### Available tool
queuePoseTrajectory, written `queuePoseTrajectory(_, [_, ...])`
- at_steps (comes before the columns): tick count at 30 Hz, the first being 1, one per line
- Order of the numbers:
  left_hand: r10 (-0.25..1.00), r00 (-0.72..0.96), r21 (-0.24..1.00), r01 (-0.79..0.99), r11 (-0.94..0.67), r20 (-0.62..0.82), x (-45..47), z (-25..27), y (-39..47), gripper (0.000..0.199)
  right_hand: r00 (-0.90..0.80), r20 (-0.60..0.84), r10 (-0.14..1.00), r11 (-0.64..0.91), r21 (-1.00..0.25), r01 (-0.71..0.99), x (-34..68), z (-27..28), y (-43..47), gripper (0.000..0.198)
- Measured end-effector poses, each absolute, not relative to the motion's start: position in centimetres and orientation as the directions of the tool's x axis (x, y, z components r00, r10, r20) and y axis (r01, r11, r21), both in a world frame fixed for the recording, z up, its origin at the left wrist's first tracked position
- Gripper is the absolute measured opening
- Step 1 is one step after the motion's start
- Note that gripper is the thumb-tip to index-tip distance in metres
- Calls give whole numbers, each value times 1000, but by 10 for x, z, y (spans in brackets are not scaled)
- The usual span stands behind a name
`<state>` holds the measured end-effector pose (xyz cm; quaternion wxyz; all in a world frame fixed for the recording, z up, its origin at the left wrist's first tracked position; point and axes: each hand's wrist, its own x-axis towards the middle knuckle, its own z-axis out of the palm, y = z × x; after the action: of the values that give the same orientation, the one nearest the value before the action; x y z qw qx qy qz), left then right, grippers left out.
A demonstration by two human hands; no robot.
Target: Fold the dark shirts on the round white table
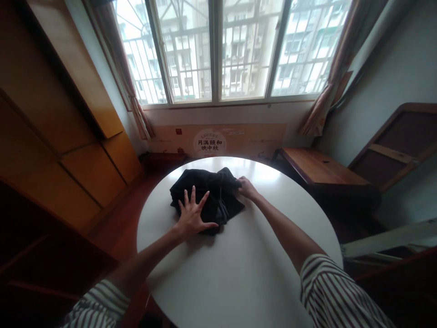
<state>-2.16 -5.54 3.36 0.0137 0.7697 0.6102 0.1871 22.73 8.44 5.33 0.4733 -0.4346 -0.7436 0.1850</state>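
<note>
A bunched black cloth item (201, 180), maybe a garment or a soft bag, lies on the far half of a round white table (235, 273). Its exact kind cannot be made out; thin strap-like or seam-like lines run down its right part. Fingers spread wide, my left hand (193, 216) rests over the front left of the black cloth. At the cloth's upper right corner, the fingers of my right hand (246, 187) are closed on its edge. The right flap of the cloth is spread on the table below that hand.
A low wooden bench (324, 168) stands right of the table, with a framed wooden panel (399, 141) leaning beyond it. Wooden cabinets (85, 177) line the left side. A printed box (252, 139) lies under the window past the table's far edge.
</note>
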Motion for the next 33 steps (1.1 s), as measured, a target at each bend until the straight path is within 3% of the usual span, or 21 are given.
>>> queuePoseTrajectory(5, [958, 95, 280, 944, -173, 271, -30, 23, -44, 119, -253, 524, 813, 573, -645, 505, 233, 58, 70, 16])
queuePoseTrajectory(8, [958, 72, 325, 931, -164, 279, -41, 22, -43, 118, -425, 540, 727, 686, -546, 480, 243, 47, 28, 11])
queuePoseTrajectory(11, [953, 85, 304, 936, -177, 292, -43, 21, -45, 111, -634, 396, 664, 736, -493, 464, 239, 21, -13, 46])
queuePoseTrajectory(13, [949, 96, 266, 947, -180, 300, -41, 21, -45, 105, -676, 291, 677, 708, -508, 491, 225, 1, -24, 69])
queuePoseTrajectory(19, [951, -2, 179, 982, -56, 309, -56, 19, -25, 95, -677, 266, 686, 697, -508, 507, 147, -31, 17, 82])
queuePoseTrajectory(27, [938, -159, 124, 984, 126, 307, -96, 21, 56, 93, -644, 140, 752, 632, -431, 644, 72, -13, 112, 87])
queuePoseTrajectory(33, [911, -258, 140, 965, 224, 321, -84, 16, 106, 93, -554, 75, 829, 541, -360, 761, 67, 3, 155, 79])
